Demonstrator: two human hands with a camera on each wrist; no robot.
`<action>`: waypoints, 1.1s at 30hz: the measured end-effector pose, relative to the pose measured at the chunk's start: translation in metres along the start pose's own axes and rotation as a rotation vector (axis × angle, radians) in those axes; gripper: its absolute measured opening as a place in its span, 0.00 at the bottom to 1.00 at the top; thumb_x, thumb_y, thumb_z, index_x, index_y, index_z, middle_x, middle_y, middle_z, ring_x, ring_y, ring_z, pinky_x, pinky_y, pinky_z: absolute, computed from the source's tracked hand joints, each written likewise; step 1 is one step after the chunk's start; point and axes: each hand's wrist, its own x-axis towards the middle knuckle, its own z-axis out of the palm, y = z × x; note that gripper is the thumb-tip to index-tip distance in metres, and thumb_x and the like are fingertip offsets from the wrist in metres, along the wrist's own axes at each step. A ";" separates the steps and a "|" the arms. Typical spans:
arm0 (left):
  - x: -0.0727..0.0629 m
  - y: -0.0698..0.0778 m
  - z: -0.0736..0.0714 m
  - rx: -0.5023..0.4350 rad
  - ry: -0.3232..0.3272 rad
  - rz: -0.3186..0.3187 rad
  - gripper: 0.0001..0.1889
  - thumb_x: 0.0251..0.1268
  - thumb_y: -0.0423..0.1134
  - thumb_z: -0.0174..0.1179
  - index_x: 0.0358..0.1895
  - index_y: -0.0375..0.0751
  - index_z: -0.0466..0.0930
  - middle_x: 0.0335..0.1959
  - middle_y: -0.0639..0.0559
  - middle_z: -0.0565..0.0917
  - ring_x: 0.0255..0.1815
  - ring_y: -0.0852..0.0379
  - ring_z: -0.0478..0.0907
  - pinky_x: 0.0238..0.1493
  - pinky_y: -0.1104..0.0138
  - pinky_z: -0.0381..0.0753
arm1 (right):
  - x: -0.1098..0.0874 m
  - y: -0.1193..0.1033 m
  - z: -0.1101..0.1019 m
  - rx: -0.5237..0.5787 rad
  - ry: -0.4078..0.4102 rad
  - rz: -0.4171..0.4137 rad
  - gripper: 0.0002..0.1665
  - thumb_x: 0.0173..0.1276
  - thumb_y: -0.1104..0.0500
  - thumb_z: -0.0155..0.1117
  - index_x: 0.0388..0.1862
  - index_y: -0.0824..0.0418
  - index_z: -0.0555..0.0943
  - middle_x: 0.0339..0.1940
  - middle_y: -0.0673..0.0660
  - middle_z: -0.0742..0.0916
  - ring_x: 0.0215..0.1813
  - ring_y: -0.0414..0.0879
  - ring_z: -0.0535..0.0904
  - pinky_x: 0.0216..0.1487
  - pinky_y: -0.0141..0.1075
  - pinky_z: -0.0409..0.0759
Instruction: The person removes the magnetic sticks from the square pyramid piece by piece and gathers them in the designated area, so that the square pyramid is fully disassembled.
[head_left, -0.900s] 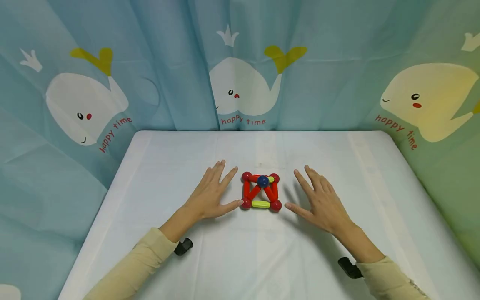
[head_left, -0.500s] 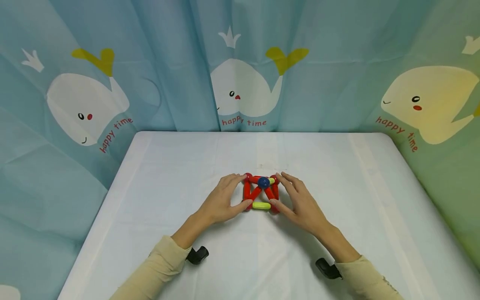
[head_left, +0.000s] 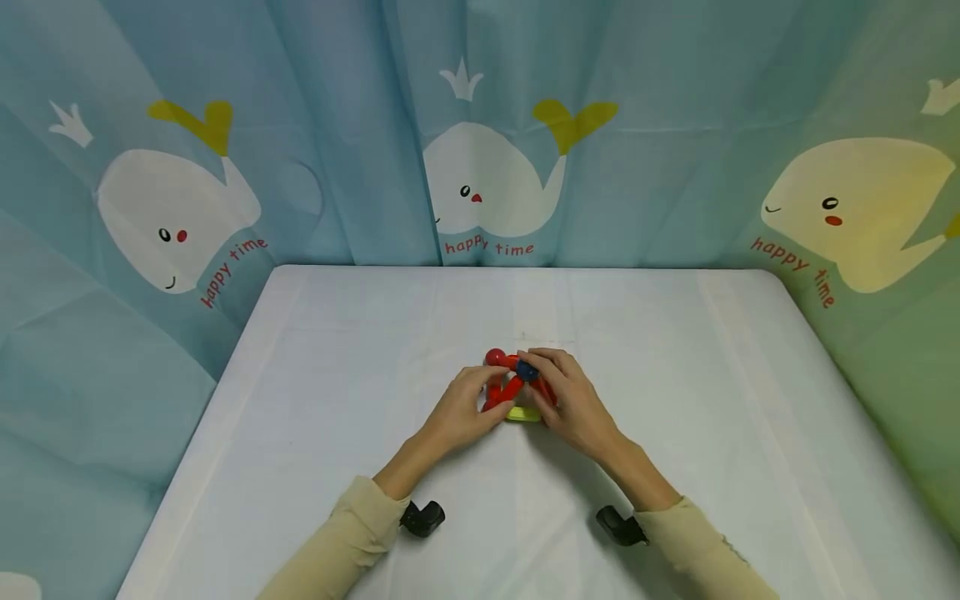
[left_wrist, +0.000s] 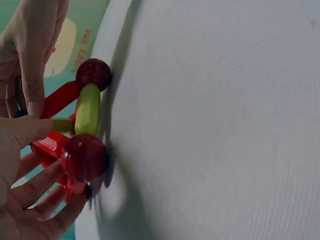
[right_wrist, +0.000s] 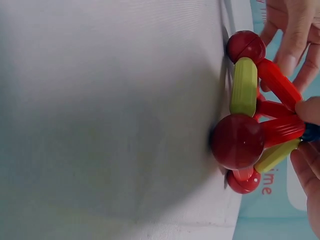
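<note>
A small pyramid of magnetic rods and balls stands mid-table, with red balls [right_wrist: 237,142] at its base corners and a dark blue ball [head_left: 528,370] on top. Red rods [right_wrist: 279,84] slope up to the peak, and a lime-green rod [head_left: 522,414] forms the front base edge. My left hand [head_left: 459,408] holds the pyramid's left side, thumb in front and fingers curled behind. From the right, my right hand [head_left: 576,406] pinches the blue ball between thumb and fingers. In the head view this hand partly hides the right-hand base balls.
The pyramid rests on a white-covered table [head_left: 360,333]. Behind and at both sides hangs a blue-green curtain [head_left: 345,125] with whale prints. Black wrist cameras [head_left: 423,518] sit below each hand near the beige sleeves [head_left: 337,533].
Both hands have come inward from either side of the pyramid. The left has closed around its left side, and the right has moved onto the blue ball. The pyramid stays in about the same place.
</note>
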 end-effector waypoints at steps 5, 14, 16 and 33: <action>0.001 -0.001 0.005 -0.031 0.013 -0.012 0.21 0.65 0.33 0.70 0.60 0.32 0.80 0.51 0.42 0.86 0.55 0.46 0.79 0.52 0.59 0.83 | 0.002 -0.001 0.001 0.013 0.030 0.022 0.30 0.61 0.72 0.74 0.63 0.66 0.80 0.58 0.62 0.82 0.59 0.57 0.78 0.58 0.53 0.81; 0.002 0.001 0.009 0.016 0.028 -0.009 0.17 0.66 0.34 0.70 0.55 0.33 0.84 0.49 0.42 0.86 0.54 0.46 0.77 0.49 0.59 0.81 | 0.001 -0.004 0.001 0.010 0.051 0.041 0.29 0.61 0.72 0.75 0.62 0.64 0.81 0.56 0.61 0.82 0.59 0.56 0.78 0.56 0.52 0.83; 0.002 0.002 0.009 0.017 0.031 -0.011 0.16 0.66 0.34 0.70 0.55 0.32 0.83 0.49 0.42 0.86 0.54 0.46 0.77 0.49 0.59 0.81 | 0.001 -0.004 0.002 0.008 0.055 0.040 0.28 0.61 0.71 0.74 0.62 0.64 0.81 0.56 0.61 0.82 0.58 0.56 0.78 0.55 0.51 0.83; -0.004 -0.003 0.012 -0.144 0.022 -0.067 0.16 0.70 0.33 0.66 0.56 0.30 0.81 0.56 0.37 0.82 0.58 0.43 0.78 0.52 0.58 0.86 | 0.000 0.000 0.003 0.039 0.056 0.050 0.28 0.63 0.70 0.73 0.62 0.62 0.80 0.55 0.59 0.82 0.57 0.53 0.78 0.54 0.50 0.82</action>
